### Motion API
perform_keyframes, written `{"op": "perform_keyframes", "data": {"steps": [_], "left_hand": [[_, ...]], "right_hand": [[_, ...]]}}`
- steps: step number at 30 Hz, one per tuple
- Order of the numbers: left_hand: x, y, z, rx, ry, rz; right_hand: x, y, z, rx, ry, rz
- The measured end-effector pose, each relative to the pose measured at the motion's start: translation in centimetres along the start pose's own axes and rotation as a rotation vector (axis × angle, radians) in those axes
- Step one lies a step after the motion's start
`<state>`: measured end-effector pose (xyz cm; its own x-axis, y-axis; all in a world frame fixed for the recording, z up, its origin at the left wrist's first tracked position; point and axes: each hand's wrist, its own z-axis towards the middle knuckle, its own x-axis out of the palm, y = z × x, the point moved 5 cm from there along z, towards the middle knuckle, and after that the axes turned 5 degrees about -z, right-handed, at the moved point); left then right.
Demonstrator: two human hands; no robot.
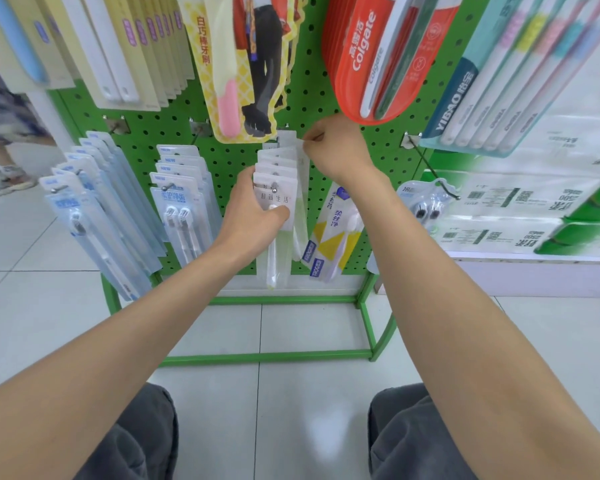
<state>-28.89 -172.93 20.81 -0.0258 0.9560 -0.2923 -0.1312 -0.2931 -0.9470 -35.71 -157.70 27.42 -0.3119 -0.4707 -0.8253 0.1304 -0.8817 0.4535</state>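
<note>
A row of clear-and-white toothbrush packs point(278, 174) hangs on one hook of a green pegboard rack point(312, 109). My left hand point(253, 216) grips the front packs from the left, thumb across the front pack's face. My right hand point(333, 147) is higher and further back, pinching the top edge of a rear pack point(300, 147) near the pegboard. The hook's tip shows at the front pack's hanging hole point(274, 186).
Blue toothbrush packs point(94, 202) and twin-head packs point(184, 209) hang to the left, a yellow-and-white pack point(336, 230) to the right. Red Colgate packs point(371, 57) hang above my right hand. An empty hook point(433, 171) juts out at right. Another person's feet point(7, 178) stand far left.
</note>
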Motion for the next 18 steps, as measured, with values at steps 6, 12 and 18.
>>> {"op": "perform_keyframes", "data": {"steps": [6,12,18], "left_hand": [[0.1,-0.2,-0.6,0.01,0.001,0.004],[0.4,0.0,-1.4,0.012,-0.012,0.061],[0.0,0.9,-1.9,-0.014,-0.051,0.074]], "right_hand": [[-0.6,-0.1,-1.8,0.011,-0.09,0.011],[-0.5,0.3,-4.2,-0.031,-0.122,-0.054],[-0.9,0.7,-5.7,-0.057,-0.189,-0.158]]}}
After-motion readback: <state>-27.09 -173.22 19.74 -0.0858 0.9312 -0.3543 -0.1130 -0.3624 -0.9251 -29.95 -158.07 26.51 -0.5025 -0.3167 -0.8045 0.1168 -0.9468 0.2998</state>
